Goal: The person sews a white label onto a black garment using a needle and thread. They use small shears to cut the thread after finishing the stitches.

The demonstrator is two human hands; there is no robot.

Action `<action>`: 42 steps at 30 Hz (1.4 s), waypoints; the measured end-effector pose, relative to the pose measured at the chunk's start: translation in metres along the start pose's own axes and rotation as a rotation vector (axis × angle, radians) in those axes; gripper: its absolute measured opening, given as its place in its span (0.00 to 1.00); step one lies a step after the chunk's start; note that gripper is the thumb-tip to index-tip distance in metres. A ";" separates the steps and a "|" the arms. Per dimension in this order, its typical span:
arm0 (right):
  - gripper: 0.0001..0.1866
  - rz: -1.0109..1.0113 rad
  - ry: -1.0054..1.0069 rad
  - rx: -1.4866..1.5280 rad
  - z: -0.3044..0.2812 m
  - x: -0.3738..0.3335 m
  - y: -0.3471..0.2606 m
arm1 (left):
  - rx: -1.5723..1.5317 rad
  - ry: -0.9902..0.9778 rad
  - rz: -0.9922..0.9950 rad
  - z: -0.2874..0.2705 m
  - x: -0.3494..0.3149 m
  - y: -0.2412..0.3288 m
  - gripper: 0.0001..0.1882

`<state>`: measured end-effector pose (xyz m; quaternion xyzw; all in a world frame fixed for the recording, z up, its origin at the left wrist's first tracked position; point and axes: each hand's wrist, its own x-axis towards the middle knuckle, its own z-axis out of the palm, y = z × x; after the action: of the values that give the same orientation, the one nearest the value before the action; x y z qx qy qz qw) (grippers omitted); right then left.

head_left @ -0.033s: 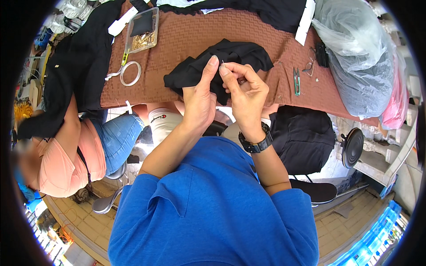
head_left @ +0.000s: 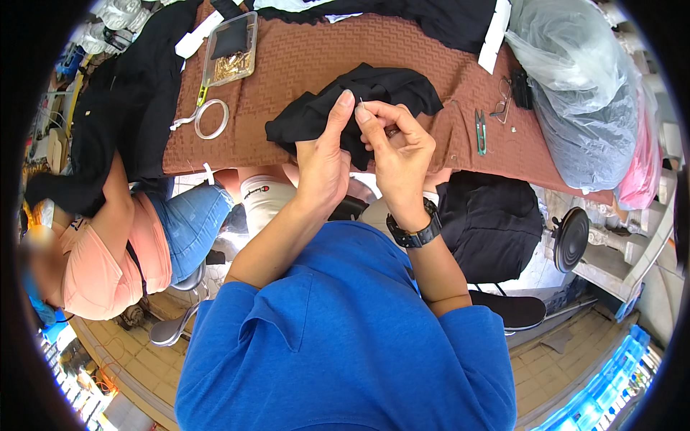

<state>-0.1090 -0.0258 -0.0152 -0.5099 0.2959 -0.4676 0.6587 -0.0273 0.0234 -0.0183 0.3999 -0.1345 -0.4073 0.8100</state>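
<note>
Between the thumb and forefinger of my right hand point(head_left: 395, 147) is a thin needle point(head_left: 362, 102), its tip pointing up. Beside it, close to the needle, my left hand point(head_left: 323, 161) has its thumb raised and its fingers curled in. Whatever those fingers may hold is hidden or too fine to make out. A crumpled black cloth point(head_left: 402, 86) lies on the table just beyond and beneath both hands.
On the brown tablecloth point(head_left: 287, 54) are a clear box point(head_left: 251, 61) of gold-coloured pieces, a white tape ring point(head_left: 226, 118), green thread snips point(head_left: 481, 136) and eyeglasses point(head_left: 501, 97). A large plastic bag point(head_left: 582, 108) stands right. Left, a co-worker point(head_left: 108, 269) handles black fabric point(head_left: 136, 93).
At the left, the co-worker's arm and the black fabric have shifted slightly. My own hands and the needle stay in place.
</note>
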 end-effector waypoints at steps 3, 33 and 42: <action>0.06 0.008 -0.007 0.032 0.000 0.000 0.000 | 0.001 -0.004 0.021 0.000 0.000 0.000 0.09; 0.06 -0.010 0.017 0.079 0.005 0.005 0.014 | -0.061 0.092 0.069 0.009 0.003 0.001 0.04; 0.06 0.058 0.019 0.127 0.006 0.007 0.012 | -0.059 0.060 0.078 0.000 0.005 -0.005 0.04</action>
<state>-0.0970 -0.0296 -0.0244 -0.4538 0.2865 -0.4710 0.7001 -0.0271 0.0179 -0.0224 0.3823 -0.1138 -0.3668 0.8404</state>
